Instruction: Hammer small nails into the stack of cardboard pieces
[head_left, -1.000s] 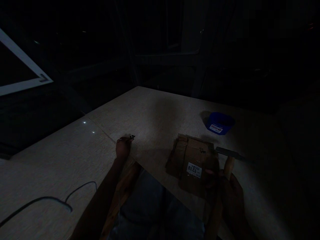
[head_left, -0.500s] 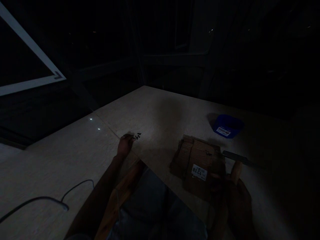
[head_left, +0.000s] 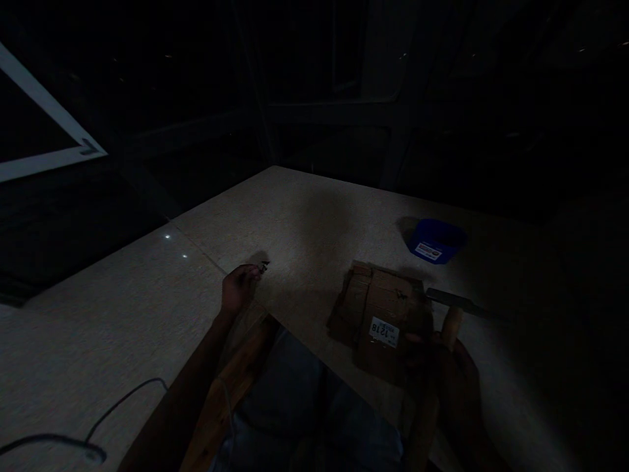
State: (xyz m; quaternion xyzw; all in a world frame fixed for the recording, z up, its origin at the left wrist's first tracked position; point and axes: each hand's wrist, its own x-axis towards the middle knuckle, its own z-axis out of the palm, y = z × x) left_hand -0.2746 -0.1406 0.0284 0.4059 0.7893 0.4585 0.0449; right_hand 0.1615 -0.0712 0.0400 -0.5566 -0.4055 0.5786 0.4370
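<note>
My left hand is over the pale tabletop, thumb and fingers pinched together. At its fingertips are small dark nail-like pieces; the dim light hides their exact form and how many are held. On the right, my right hand is wrapped round the wooden handle of a hammer. The hammer's dark metal head points away from me, above the table. Beside that hand lies a flattened piece of brown cardboard with a white label reading 1218.
A blue plastic container with a label stands beyond the cardboard. A dark cable curves across the pale tabletop at lower left. A white frame leans into view at upper left. The surroundings are very dark.
My left hand has pinched in at the small dark pieces and appears slightly raised, with fewer of them showing. My right hand still grips the hammer. The view has shifted slightly.
</note>
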